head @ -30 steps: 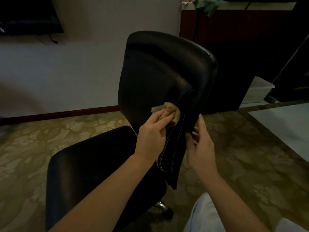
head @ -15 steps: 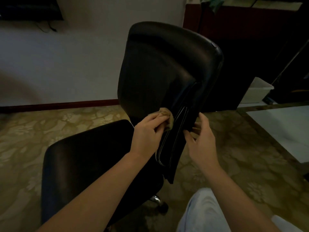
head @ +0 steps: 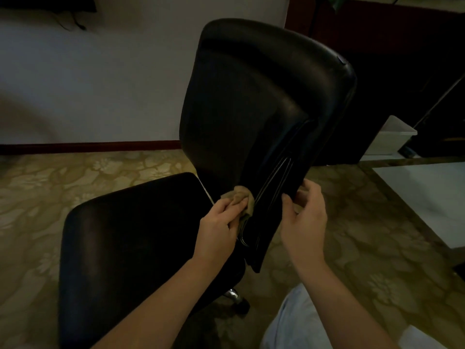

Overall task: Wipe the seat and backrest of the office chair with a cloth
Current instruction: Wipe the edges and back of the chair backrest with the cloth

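Note:
A black office chair fills the middle of the head view. Its tall backrest (head: 254,102) stands upright and its seat (head: 141,248) lies low at the left. My left hand (head: 221,227) grips a bunched tan cloth (head: 240,197) and presses it against the lower front of the backrest, close to its right edge. My right hand (head: 305,217) is at the backrest's lower right edge, fingers curled round behind it and thumb in front. The fingertips are hidden behind the edge.
A patterned carpet (head: 364,248) surrounds the chair. A white wall with a dark red skirting board (head: 88,147) runs behind. A white plastic bin (head: 388,137) sits at the right beside dark furniture. A chrome chair base with a castor (head: 239,299) shows under the seat.
My left hand has slid the cloth down the backrest's front toward the seat. My right hand has stayed at the lower right edge. The view has shifted a little.

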`<act>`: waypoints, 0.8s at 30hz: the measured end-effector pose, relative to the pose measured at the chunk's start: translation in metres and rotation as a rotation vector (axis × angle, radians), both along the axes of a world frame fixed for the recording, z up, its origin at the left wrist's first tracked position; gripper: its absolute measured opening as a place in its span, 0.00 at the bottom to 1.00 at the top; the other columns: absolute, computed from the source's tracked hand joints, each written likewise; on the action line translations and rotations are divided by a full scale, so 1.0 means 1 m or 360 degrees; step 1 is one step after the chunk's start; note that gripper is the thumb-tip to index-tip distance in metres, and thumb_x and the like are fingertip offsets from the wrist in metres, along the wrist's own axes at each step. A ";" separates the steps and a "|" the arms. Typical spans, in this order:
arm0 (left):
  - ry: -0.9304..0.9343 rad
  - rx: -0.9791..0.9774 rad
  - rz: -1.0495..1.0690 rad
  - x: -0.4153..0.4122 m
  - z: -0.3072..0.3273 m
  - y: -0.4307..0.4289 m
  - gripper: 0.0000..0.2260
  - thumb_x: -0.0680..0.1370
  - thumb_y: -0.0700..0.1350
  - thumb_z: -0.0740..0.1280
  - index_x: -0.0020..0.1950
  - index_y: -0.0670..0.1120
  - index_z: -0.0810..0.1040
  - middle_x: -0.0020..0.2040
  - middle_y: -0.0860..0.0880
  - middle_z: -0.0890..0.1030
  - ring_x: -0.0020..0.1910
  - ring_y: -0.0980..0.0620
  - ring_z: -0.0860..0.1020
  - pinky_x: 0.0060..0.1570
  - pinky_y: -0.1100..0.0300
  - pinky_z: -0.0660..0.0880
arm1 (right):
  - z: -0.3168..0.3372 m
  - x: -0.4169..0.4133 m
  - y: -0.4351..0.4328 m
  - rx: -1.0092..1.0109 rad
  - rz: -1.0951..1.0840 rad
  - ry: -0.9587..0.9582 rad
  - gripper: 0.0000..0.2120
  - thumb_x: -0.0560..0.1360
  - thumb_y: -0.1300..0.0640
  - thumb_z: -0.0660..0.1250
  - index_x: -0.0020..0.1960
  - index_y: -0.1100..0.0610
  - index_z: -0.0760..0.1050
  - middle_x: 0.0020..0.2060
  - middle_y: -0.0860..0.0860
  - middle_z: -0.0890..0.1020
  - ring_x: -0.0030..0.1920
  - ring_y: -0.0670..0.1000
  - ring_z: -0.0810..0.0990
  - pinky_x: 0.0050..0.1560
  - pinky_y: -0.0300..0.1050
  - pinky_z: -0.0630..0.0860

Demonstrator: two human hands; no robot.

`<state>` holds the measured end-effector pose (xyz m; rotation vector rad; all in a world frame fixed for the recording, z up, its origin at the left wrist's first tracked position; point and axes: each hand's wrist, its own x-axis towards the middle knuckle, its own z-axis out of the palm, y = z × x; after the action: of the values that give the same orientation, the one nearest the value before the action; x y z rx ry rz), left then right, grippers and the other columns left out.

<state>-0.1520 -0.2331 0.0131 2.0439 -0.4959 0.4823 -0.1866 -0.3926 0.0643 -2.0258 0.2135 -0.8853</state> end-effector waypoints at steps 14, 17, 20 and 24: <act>-0.0319 0.0070 -0.0093 0.026 0.058 -0.017 0.15 0.78 0.32 0.70 0.64 0.42 0.82 0.63 0.46 0.81 0.63 0.57 0.77 0.68 0.70 0.69 | -0.003 -0.006 0.006 0.0112 0.0193 0.0017 0.23 0.80 0.62 0.65 0.69 0.43 0.64 0.57 0.40 0.75 0.58 0.38 0.76 0.52 0.28 0.73; -0.0292 0.0059 -0.0037 0.017 0.034 -0.012 0.15 0.78 0.32 0.70 0.63 0.42 0.83 0.61 0.46 0.82 0.61 0.61 0.76 0.66 0.71 0.70 | -0.006 -0.004 0.004 0.0062 0.0146 0.0000 0.22 0.80 0.63 0.64 0.70 0.46 0.65 0.57 0.44 0.77 0.58 0.41 0.77 0.55 0.34 0.77; -0.0203 0.0032 0.0041 0.005 0.009 -0.006 0.14 0.78 0.32 0.70 0.61 0.42 0.84 0.57 0.47 0.82 0.58 0.60 0.77 0.62 0.67 0.75 | -0.011 -0.003 0.002 0.0034 0.0119 0.0023 0.22 0.80 0.62 0.63 0.72 0.51 0.64 0.59 0.49 0.78 0.59 0.45 0.78 0.57 0.46 0.80; -0.0084 0.0038 -0.0004 0.005 0.014 0.002 0.14 0.79 0.34 0.70 0.63 0.44 0.83 0.62 0.48 0.82 0.61 0.57 0.79 0.65 0.65 0.75 | -0.013 -0.002 0.003 0.0014 0.0096 0.0023 0.23 0.80 0.60 0.63 0.74 0.52 0.63 0.61 0.50 0.77 0.60 0.46 0.77 0.57 0.49 0.80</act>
<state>-0.1471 -0.2312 0.0271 2.0573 -0.5383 0.5320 -0.1887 -0.3898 0.0516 -2.0204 0.1632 -0.8307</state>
